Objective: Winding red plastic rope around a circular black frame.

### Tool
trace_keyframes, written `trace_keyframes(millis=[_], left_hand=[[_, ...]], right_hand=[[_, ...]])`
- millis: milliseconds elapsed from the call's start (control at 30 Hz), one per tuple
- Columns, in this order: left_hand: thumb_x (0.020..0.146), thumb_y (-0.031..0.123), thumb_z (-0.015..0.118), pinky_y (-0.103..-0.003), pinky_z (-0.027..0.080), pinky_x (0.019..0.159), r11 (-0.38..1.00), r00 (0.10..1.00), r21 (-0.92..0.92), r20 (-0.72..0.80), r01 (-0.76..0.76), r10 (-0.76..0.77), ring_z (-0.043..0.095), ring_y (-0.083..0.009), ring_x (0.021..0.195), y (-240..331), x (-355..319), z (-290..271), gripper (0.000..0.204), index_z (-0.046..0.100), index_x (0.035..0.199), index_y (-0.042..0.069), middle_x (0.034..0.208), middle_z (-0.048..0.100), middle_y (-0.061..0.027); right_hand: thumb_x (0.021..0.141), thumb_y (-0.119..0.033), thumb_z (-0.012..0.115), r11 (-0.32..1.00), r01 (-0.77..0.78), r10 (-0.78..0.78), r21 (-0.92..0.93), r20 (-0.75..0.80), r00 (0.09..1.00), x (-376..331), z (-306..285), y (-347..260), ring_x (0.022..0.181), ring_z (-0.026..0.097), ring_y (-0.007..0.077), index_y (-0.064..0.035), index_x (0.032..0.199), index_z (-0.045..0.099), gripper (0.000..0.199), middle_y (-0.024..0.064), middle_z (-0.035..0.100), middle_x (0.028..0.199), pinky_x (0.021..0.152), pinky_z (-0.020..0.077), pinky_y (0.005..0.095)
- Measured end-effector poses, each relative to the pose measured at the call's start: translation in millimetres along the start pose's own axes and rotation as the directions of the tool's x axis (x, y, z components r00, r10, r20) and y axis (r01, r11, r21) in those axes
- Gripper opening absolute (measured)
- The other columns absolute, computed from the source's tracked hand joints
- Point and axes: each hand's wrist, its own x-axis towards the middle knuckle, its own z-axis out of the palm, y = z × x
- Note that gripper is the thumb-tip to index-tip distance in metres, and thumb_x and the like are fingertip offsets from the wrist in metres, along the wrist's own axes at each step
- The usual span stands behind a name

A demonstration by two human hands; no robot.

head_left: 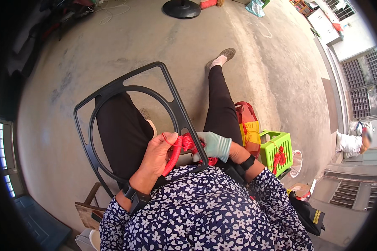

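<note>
Over my lap lies a black plastic frame point(170, 90) with a large round opening. A curved piece tightly wound with red cord point(172, 158) sits at its near right corner, beside a tangle of red cord point(189, 143). My bare left hand point(156, 154) pinches a strand of this cord between thumb and fingers. On the other side of the frame's edge, my right hand point(215, 145), in a pale green glove, is closed on the red cord next to the tangle. Its fingertips are partly hidden. More red cord point(212, 161) bunches below it.
Right of my leg stand a red and yellow bag point(249, 125) and a bright green plastic basket point(280, 150) with a red tassel point(280, 159) hanging on it. A wooden stool point(88, 213) is at lower left. A black round base point(181, 8) stands far ahead on the concrete floor.
</note>
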Motion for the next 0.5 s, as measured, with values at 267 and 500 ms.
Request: trace_keyframes(millis=[267, 500], left_hand=[[0.091, 0.020, 0.062, -0.019, 0.046, 0.052, 0.997, 0.999, 0.059, -0.024, 0.043, -0.042, 0.056, -0.0053, 0.061, 0, 2, -8, 0.016, 0.060, 0.083, 0.006, 0.075, 0.061, 0.0002], [0.096, 0.025, 0.054, -0.025, 0.052, 0.059, 0.988, 0.997, 0.135, 0.025, 0.073, -0.077, 0.062, -0.0137, 0.066, 6, -1, -7, 0.019, 0.057, 0.096, 0.006, 0.081, 0.064, -0.0074]], right_hand=[[0.087, -0.027, 0.064, 0.602, 0.347, 0.083, 0.719, -0.489, 0.868, 0, -41, 22, 0.091, 0.062, 0.0205, 0.0019, 0.095, 0.063, 0.030, 0.0136, 0.064, 0.099, 0.083, 0.0513, 0.0347], [0.091, -0.026, 0.059, 0.156, 0.783, -0.216, 0.602, -0.753, 0.622, -74, -93, 1, 0.076, 0.056, 0.0191, 0.0022, 0.099, 0.053, 0.030, 0.0093, 0.054, 0.081, 0.072, 0.0484, 0.0331]])
